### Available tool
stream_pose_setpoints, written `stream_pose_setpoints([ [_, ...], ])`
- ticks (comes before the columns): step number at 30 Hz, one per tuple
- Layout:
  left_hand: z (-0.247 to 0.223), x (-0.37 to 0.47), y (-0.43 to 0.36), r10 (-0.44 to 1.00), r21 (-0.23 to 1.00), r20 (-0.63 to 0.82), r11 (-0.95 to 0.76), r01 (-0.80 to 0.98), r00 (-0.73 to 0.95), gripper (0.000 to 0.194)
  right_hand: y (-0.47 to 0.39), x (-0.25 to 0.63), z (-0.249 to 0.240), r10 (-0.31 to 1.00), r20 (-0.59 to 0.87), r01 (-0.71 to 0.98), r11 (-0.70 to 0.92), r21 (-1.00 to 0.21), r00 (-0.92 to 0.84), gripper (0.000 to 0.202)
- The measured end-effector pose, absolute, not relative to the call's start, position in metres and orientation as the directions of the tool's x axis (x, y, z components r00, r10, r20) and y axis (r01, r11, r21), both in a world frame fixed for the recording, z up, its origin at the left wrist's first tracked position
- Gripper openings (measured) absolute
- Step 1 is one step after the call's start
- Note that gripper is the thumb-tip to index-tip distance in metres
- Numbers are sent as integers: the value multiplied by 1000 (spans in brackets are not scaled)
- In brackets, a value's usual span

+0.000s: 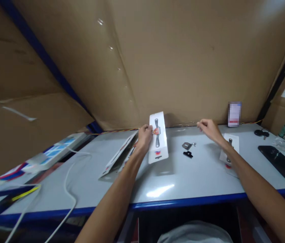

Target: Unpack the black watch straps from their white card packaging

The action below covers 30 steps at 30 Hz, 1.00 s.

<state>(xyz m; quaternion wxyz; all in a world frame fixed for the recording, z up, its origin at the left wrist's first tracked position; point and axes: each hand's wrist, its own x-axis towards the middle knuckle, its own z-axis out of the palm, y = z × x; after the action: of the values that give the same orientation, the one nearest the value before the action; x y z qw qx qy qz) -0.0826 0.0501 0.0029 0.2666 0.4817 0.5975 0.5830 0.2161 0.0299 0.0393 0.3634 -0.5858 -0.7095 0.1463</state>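
- Left hand (144,135) pinches a white product card (158,137), lifted upright.
- Right hand (208,129) hovers loosely curled, holding nothing; its forearm partly hides another card (231,141).

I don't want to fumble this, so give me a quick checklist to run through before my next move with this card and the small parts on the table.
1. Left hand grips the white product card at its edge: ok, card is held up off the table.
2. Right hand free: cannot tell, fingers are curled, nothing visible in them.
3. Small metal part and black part lie in the open between the hands: ok.
4. Second card accessible: not ok, the right forearm lies across it.
5. Phone away from the working area: ok, far right.
6. White cable away from the hands: ok, it trails off the left front edge.
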Motion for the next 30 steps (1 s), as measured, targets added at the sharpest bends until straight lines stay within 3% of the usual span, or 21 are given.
stream_pose_setpoints([
  [2,3,-76,51,869,975,203,-135,177,-451,24,12,185,33,917,239,489,376,-787,-321,41],
  [5,0,-67,50,859,990,143,-134,53,-491,19,-17,145,18,776,104,258,329,-908,-622,38],
  [9,2,-54,41,930,973,-26,-61,-223,-366,23,-37,120,4,752,108,98,225,-970,-651,28],
  [11,8,-47,33,981,911,-89,9,-412,-174,41,-37,119,2,759,98,4,132,-991,-644,30],
  [13,14,-40,26,998,855,-52,35,-518,-18,61,-33,121,1,757,77,-58,52,-997,-648,32],
  [17,18,-34,19,999,815,0,25,-579,44,79,-30,123,1,755,75,-81,29,-996,-651,36],
  [24,11,-37,24,998,828,-53,27,-560,-31,68,-38,125,7,823,276,133,387,-912,-496,26],
  [30,18,-36,20,995,734,-95,83,-674,20,70,-36,131,10,825,319,191,446,-874,-467,23],
])
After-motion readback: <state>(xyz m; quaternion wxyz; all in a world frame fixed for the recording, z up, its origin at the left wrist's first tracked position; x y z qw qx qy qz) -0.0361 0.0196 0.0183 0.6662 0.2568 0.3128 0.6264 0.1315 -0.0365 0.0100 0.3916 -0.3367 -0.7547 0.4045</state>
